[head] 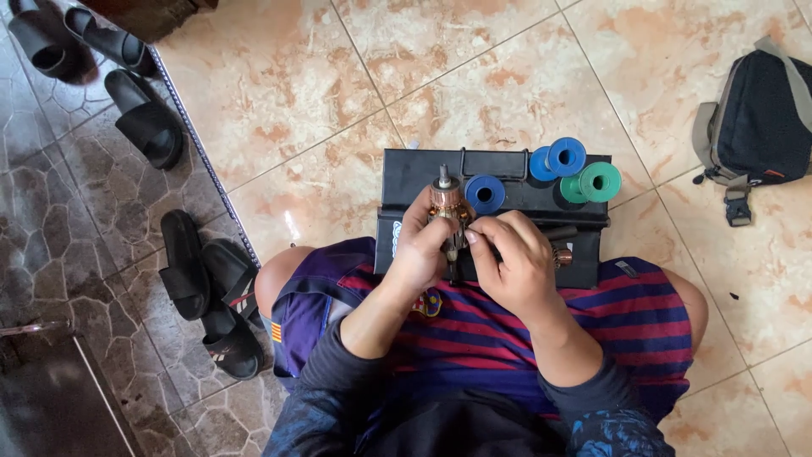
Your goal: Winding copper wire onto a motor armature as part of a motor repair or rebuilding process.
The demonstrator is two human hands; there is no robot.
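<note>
Person sits on the beige marbled tile floor (474, 59), black flat tray-like metal box (414, 169) across the lap.

Step in hand, my read: fine work on the windings or slots of the small copper-wound motor armature with steel shaft (447, 201), held upright over the near edge of the box, shaft end pointing away from the body.

Left hand (419, 250): wraps the armature from the left and below, fingers closed round the core, thumb side up. Wrist bent, forearm coming up from lower left. Solid clamp.

Right hand (516, 262): fingers drawn together in a pinch against the right side of the armature, fingertips touching it. Whether anything thin sits in the pinch (wire, sliver of insulation), cannot tell; too small.

Next move likely calls for: left grip holding the core steady or indexing it by a slot, right pinch staying precise at the slot. Low force, high accuracy.

Around it:
- one blue plastic spool (485, 194) on the box just right of the armature
- two more blue spools (558, 159) and a green plastic spool (597, 181) at the box's far right edge
- a second small rotor-like part (562, 254) near the right hand, partly hidden
- black and grey strap bag (761, 123) on the floor, well apart to the right
- black slide sandals (203, 288) on the dark stone paving to the left
</note>
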